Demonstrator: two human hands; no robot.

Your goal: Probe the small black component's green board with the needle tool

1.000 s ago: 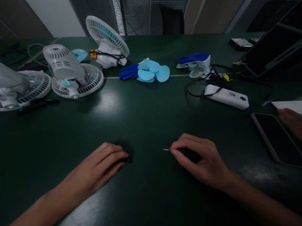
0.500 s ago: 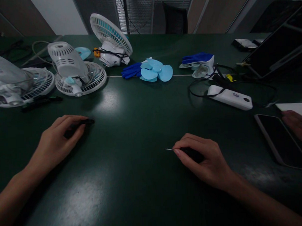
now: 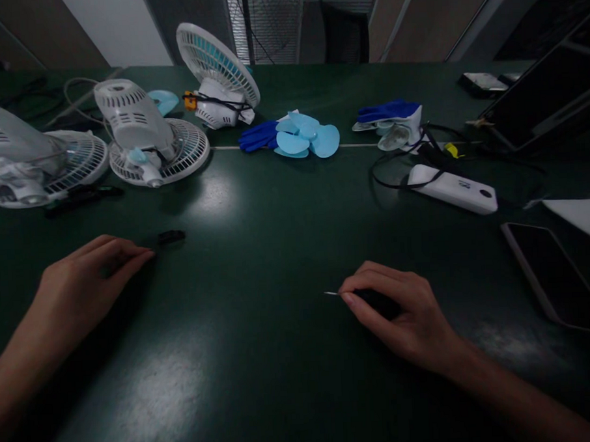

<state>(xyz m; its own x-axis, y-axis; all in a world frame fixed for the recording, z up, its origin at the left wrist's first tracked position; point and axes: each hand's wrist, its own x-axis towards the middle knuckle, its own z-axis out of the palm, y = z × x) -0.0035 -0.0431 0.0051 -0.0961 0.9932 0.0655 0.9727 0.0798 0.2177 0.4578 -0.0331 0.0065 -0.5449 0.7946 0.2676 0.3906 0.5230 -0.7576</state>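
My right hand [image 3: 401, 311] rests on the dark green table with its fingers closed around a screwdriver [image 3: 331, 293]. The tool's thin metal tip sticks out to the left past my fingertips, and its dark handle is mostly hidden in my palm. My left hand [image 3: 94, 272] is over the left side of the table, thumb and forefinger brought together, with nothing visible between them. Just beyond those fingertips, and apart from them, lies a small black piece [image 3: 171, 236] whose kind I cannot make out.
White fan bodies [image 3: 134, 120] and a fan with its cage [image 3: 217, 74] stand back left, near a dark tool [image 3: 81, 199]. Farther along are light-blue fan blades [image 3: 308, 136], gloves [image 3: 391, 119], a white cabled device [image 3: 452, 188], a phone [image 3: 556, 275] and a monitor [image 3: 553, 86].
My left hand has let go of the small black piece and drawn back left, leaving it on the table. My right hand stays put. Another person's hand at the right edge has gone from view.
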